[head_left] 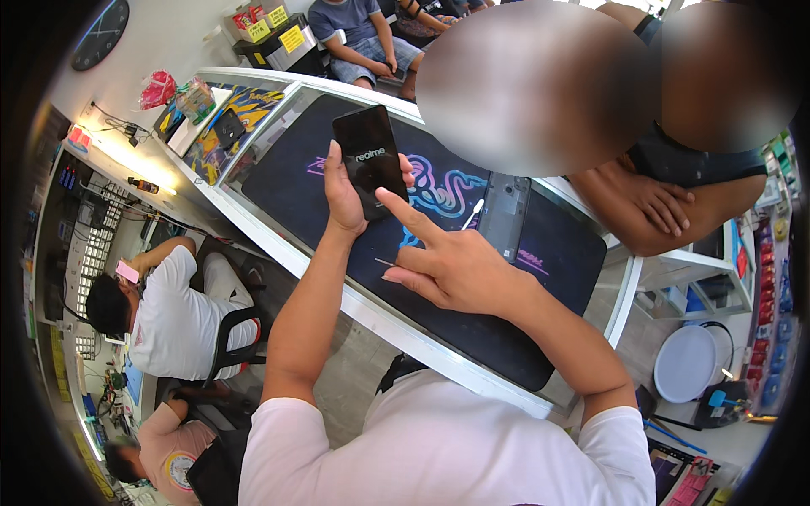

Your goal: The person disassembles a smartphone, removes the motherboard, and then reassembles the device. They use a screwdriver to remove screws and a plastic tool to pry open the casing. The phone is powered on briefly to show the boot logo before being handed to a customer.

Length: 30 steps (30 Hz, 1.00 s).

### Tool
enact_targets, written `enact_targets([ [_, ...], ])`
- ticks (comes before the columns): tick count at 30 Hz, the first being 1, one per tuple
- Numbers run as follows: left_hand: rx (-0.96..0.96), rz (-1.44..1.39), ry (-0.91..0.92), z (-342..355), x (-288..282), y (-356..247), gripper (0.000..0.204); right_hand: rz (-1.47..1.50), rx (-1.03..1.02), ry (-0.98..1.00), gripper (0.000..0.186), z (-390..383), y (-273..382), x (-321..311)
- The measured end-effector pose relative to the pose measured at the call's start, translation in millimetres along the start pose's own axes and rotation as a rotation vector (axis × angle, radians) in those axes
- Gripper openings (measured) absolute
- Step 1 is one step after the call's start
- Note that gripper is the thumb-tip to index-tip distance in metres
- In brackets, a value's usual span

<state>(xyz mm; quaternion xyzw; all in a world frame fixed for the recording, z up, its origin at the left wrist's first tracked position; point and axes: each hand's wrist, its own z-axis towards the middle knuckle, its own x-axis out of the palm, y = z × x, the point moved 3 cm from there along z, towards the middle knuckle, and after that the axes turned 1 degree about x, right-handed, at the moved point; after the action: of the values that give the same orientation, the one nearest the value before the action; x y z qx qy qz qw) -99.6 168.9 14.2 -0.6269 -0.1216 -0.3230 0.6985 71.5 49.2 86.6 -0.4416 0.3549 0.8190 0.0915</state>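
Observation:
My left hand [342, 190] is wrapped round a black smartphone [368, 160], tilted upright above the counter mat. Its dark screen is lit with a pale logo. The index finger of my right hand [451, 261] reaches to the screen's lower part; whether it touches cannot be told. Between that hand's thumb and curled fingers is a thin stick-like tool [383, 262], mostly hidden. To the right of the phone, a grey phone back panel [504, 218] lies on the dark mat [472, 325]. Beside the panel is a white-tipped swab [474, 212].
The mat covers a white-framed glass counter [405, 337]. Across it a person leans with folded arms [654, 198]; other people sit behind. At left, two people sit at a workbench, one in a white shirt [173, 320]. A round white stool [685, 363] stands at right.

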Motion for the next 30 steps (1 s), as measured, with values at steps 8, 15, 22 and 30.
enact_targets([
  [8,-0.031,-0.045,-0.106,2,23,-5,0.082,0.135,-0.095,-0.182,0.036,-18,-21,26],
  [15,0.046,-0.015,-0.047,8,21,-2,0.078,0.165,-0.150,-0.174,0.040,-22,-20,16],
  [22,0.019,0.012,-0.053,7,14,-3,0.076,0.193,-0.119,-0.127,0.036,-21,-17,23],
  [30,-0.024,-0.074,-0.033,13,-10,4,0.083,0.119,0.015,-0.056,0.032,-10,-19,43],
])
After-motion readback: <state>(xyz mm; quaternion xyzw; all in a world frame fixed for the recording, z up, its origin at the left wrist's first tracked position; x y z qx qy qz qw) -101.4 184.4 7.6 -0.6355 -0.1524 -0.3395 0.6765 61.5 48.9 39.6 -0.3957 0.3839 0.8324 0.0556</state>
